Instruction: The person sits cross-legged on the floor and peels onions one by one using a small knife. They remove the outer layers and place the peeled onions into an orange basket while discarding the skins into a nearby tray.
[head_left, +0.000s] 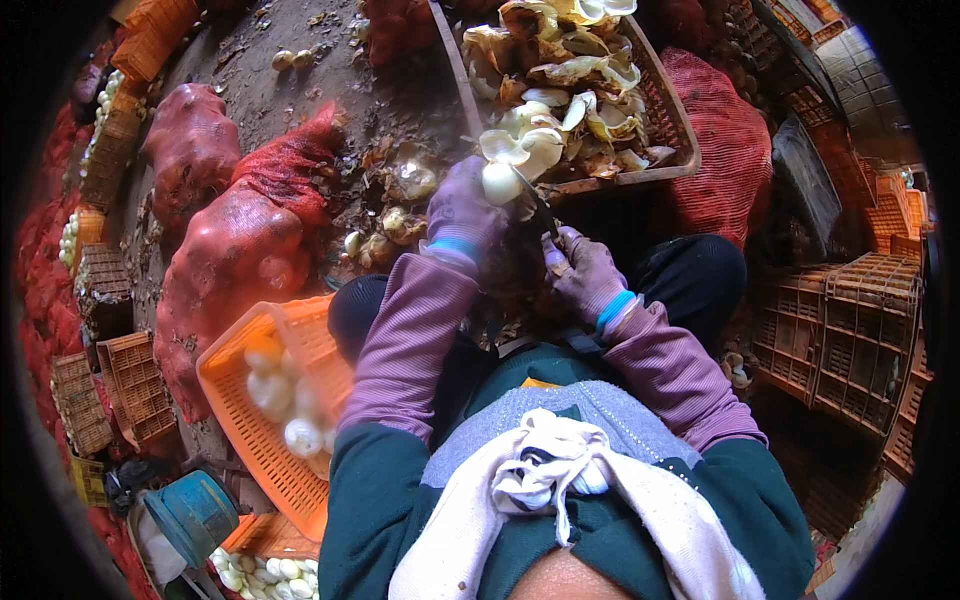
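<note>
In a purple glove, my left hand (463, 201) grips a white onion (501, 184) over the near left corner of a crate. Loosened onion skin (519, 148) curls up from its far side. My right hand (583, 266), gloved alike, is closed around the handle of a knife (541, 206). The blade meets the onion's right side, its tip hidden by the onion and skin. Beyond both hands, the crate (686, 161) is heaped with onion peelings (577, 82). At my left thigh, an orange plastic crate (262, 442) contains several peeled onions (303, 437).
Red mesh sacks (232, 247) lie on the left, and another red sack (716, 135) stands right of the peelings. Unpeeled onions (375, 247) and scraps litter the dirt floor (247, 67). Stacked crates (832, 337) rise on the right. A blue bucket (191, 517) sits at lower left.
</note>
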